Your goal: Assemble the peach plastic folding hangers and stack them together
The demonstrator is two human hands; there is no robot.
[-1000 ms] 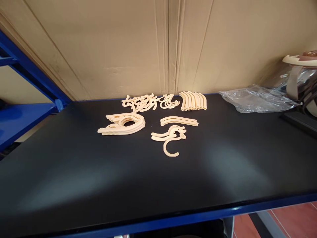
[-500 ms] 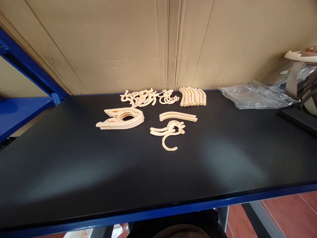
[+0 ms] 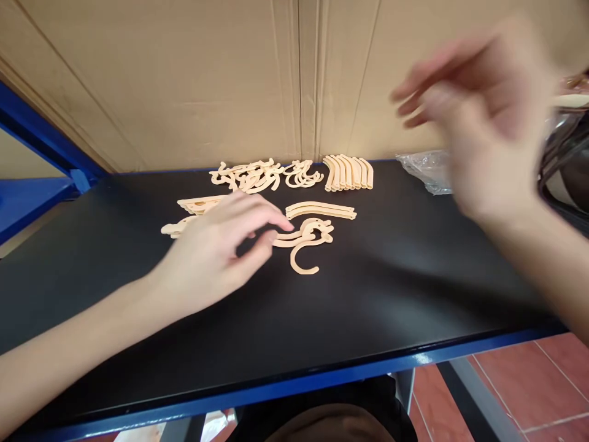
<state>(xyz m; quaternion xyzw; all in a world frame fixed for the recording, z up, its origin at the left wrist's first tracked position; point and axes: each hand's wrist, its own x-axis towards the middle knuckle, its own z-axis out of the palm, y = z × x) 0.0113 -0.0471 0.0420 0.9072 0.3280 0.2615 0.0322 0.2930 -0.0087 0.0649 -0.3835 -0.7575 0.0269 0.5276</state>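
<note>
My left hand (image 3: pixel 230 242) hovers over the black tabletop with thumb and index finger apart, holding nothing. Its fingertips are close to the curved ends of a small group of cream hook pieces (image 3: pixel 304 245); I cannot tell whether they touch. Partly behind this hand lies a stack of folded cream hanger-like pieces (image 3: pixel 197 205). Two cream curved bars (image 3: pixel 321 210) rest side by side just behind the hooks. Raised at the upper right, my right hand (image 3: pixel 478 98) is blurred, its fingers stretched forward and nothing visible in them.
Along the back lie a tangled pile of cream pieces (image 3: pixel 251 176), several small hooks (image 3: pixel 304 174) and a row of curved bars (image 3: pixel 348 172). A clear plastic bag (image 3: pixel 426 170) sits at the back right. Cardboard (image 3: pixel 207 80) stands behind; a blue frame edge (image 3: pixel 322 379) borders the front.
Both hands have come into view, the left from the lower left and the right from the right side. The view has shifted slightly; the cream pieces appear unmoved on the table.
</note>
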